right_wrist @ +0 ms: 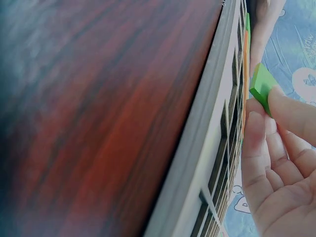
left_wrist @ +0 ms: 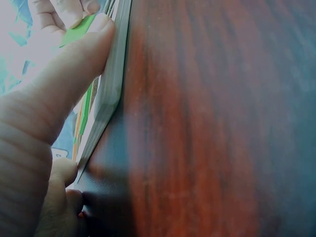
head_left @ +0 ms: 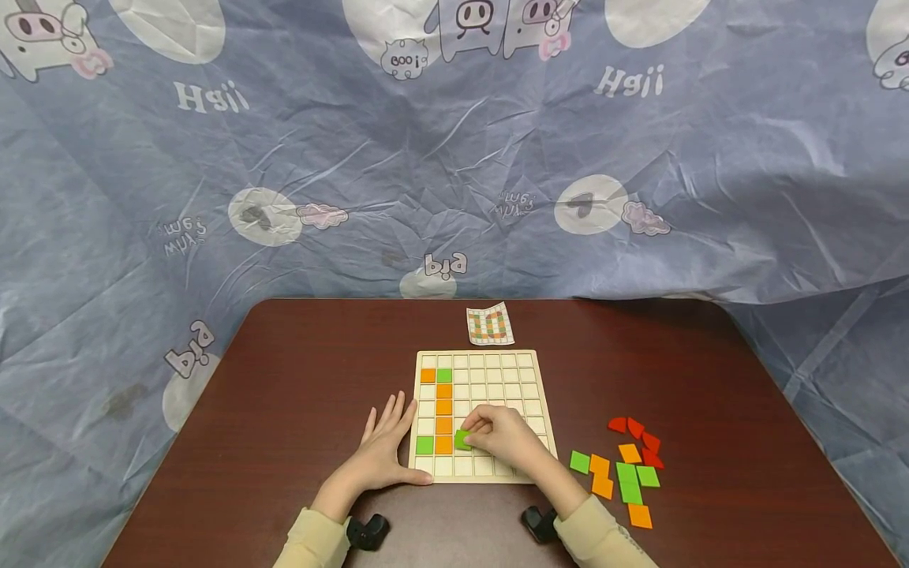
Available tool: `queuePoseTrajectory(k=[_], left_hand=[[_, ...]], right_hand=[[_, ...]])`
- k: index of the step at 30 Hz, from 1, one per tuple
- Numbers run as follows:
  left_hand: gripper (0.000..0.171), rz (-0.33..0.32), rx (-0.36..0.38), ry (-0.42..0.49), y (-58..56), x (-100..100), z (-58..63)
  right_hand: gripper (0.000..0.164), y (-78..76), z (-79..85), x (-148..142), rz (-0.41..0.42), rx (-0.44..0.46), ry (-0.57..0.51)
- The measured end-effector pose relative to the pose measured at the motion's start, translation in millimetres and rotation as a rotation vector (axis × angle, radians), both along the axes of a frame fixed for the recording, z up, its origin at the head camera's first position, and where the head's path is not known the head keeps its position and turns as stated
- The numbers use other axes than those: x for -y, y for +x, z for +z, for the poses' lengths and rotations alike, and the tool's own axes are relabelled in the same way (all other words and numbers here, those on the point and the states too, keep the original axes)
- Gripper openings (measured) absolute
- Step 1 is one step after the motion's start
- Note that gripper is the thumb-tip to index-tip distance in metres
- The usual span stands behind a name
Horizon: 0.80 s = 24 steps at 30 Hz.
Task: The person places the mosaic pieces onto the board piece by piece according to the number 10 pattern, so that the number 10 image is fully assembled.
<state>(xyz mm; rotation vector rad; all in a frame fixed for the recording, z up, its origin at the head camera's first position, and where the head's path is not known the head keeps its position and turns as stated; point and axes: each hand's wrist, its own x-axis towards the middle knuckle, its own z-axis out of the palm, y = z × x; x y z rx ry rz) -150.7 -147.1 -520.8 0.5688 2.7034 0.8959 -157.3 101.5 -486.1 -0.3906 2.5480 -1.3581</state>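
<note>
My right hand (head_left: 503, 436) pinches a green square tile (head_left: 463, 440) between thumb and fingers, over the lower part of a pale grid board (head_left: 497, 479). In the right wrist view the tile (right_wrist: 262, 85) is tilted above the board's surface. Left of the board, my left hand (head_left: 383, 450) lies with its fingers spread, thumb along the near left corner and fingertips at the left edge. On the board, several orange tiles (head_left: 443, 406) form a column in the second file, with a green tile (head_left: 444, 375) at its top. The first file holds an orange tile (head_left: 428, 375) and a green tile (head_left: 424, 445).
Behind the board lies a small paper card (head_left: 490, 325) printed with a coloured grid pattern. Right of the board are loose green tiles (head_left: 630, 493), orange tiles (head_left: 640, 516) and red rounded pieces (head_left: 651, 441). A blue printed curtain (head_left: 440, 158) hangs behind the brown table (head_left: 319, 355).
</note>
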Motion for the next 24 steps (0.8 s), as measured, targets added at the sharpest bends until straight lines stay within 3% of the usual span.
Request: queuePoseTrajectory(k=[11, 24], left_hand=[[0.124, -0.005, 0.012, 0.006, -0.7, 1.2, -0.4], [0.124, -0.007, 0.008, 0.006, -0.1, 2.2, -0.2]], right_hand=[[0.006, 1.9, 3.2, 5.5, 0.041, -0.036, 0.065], [0.006, 1.3, -1.8, 10.7, 0.033, -0.202, 0.192]])
